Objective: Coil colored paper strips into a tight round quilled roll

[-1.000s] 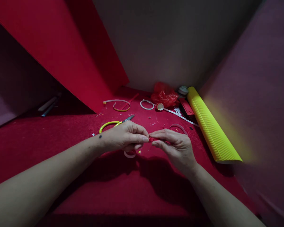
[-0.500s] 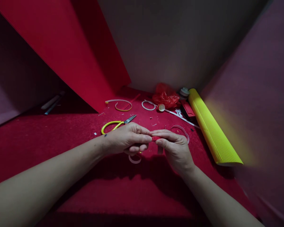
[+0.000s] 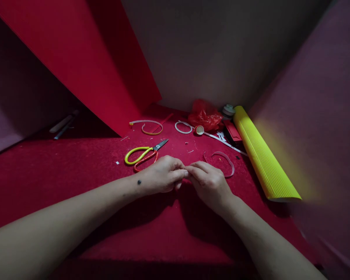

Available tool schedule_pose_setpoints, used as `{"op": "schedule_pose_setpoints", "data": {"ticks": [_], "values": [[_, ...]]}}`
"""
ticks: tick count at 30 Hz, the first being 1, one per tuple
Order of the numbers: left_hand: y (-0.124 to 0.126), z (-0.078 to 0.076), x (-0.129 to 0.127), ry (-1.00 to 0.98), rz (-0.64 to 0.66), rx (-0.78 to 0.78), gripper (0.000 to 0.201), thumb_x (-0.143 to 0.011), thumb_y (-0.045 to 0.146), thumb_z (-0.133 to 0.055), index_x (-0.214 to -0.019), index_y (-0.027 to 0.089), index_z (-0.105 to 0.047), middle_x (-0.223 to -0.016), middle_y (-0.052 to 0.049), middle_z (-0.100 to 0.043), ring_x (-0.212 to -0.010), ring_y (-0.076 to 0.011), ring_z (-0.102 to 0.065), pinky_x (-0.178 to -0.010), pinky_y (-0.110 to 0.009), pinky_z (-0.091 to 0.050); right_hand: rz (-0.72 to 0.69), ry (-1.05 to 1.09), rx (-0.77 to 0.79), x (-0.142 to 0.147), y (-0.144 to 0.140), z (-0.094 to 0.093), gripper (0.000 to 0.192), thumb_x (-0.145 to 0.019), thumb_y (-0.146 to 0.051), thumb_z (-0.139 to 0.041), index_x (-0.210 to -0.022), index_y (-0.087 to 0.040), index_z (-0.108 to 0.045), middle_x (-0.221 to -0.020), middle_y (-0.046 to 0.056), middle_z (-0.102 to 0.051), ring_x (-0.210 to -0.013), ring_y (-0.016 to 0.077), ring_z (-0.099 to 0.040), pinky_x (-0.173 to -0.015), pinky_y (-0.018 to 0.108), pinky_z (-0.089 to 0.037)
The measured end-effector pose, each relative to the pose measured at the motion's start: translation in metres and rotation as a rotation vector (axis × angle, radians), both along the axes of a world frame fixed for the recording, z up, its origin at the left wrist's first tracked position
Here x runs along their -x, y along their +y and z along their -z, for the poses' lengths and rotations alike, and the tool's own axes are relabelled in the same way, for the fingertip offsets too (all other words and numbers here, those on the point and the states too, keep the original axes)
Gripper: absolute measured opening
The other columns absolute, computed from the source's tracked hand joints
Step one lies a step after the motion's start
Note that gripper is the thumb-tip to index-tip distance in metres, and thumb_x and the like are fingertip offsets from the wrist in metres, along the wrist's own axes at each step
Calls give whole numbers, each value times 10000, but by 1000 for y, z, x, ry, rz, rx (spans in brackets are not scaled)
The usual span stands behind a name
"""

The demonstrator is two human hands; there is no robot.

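My left hand (image 3: 165,174) is closed in a pinch above the red cloth (image 3: 151,237). Fingertip to fingertip with it, my right hand (image 3: 211,182) is closed too. The small red corrugated paper strip seen between them half a second ago is now covered by the fingers. Beyond my left hand lie scissors (image 3: 155,148) with one yellow and one red handle, their blades pointing away to the right. A pale curled strip (image 3: 230,165) rests just past my right hand.
A yellow corrugated roll (image 3: 266,155) lies along the right wall. Farther back are a yellow-edged curled strip (image 3: 152,133), a white ring (image 3: 183,127), a small round cup (image 3: 198,130) and a red plastic bag (image 3: 204,116). A large red board (image 3: 84,58) leans at the left.
Both hands have drawn together and my right hand has turned over, so the red strip no longer shows. The scissors' red handle and more of the cloth have come into sight.
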State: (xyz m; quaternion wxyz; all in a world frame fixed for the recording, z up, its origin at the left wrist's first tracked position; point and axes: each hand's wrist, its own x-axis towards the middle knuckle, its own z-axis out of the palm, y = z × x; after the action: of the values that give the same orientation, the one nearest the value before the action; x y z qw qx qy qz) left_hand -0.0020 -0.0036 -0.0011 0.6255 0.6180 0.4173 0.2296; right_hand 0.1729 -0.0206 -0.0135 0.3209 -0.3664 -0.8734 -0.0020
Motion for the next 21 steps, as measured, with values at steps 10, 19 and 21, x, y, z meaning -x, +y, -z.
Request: {"op": "schedule_pose_setpoints", "data": {"ticks": [10,19,21], "values": [[3,-18,10,-91,95,113,146,-803,246,-586,-717,129,-571,-434,61,-471,-309,-25,-318,-332,-156,-261,-127,512,442,-3,-2,-14,103,-754,-225,-710,-851,-225,-744,-756,39,-679,-677,146,-632,-623,267,-510],[7,-18,13,-59,82,76,127,-778,256,-611,-760,131,-604,-464,50,-490,-318,-30,-354,-323,-146,-235,-115,695,527,-1,-2,-11,127,-689,-234,-764,-814,-257,-755,-799,35,-684,-740,163,-633,-683,307,-522],[7,-18,12,-81,72,76,129,-777,257,-612,-740,134,-598,-464,51,-489,-312,-27,-341,-320,-151,-239,-97,703,504,0,-2,-11,141,-682,-212,-768,-811,-269,-756,-812,27,-672,-764,160,-627,-712,310,-520]]}}
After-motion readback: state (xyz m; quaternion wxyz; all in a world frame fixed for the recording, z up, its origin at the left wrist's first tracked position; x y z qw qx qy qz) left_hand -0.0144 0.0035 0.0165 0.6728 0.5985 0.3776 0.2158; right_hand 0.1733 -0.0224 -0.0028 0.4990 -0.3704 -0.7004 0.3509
